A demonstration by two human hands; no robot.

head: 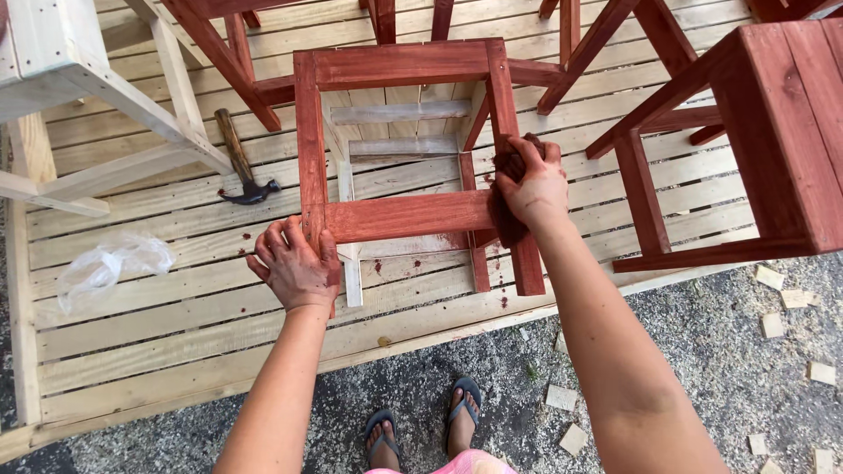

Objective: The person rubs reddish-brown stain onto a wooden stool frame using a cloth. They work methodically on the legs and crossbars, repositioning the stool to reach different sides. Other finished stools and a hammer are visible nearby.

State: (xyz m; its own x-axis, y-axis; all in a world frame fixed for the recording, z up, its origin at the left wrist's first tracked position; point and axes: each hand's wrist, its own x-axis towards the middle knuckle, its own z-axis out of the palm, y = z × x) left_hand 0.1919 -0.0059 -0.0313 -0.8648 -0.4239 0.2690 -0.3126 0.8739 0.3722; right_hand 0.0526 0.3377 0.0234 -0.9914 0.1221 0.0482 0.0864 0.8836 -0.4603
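Observation:
A red-stained wooden stool frame lies on its side on a slatted wooden platform. My left hand, smeared with red stain, grips the near left leg of the frame. My right hand presses a dark stained rag against the near right leg, fingers closed around the rag. The frame's inner slats at the bottom are bare pale wood.
A hammer lies left of the frame. A crumpled clear plastic bag sits further left. An unstained pale stool stands top left, red-stained stools right and behind. Small wood offcuts dot the gravel. My sandalled feet stand below.

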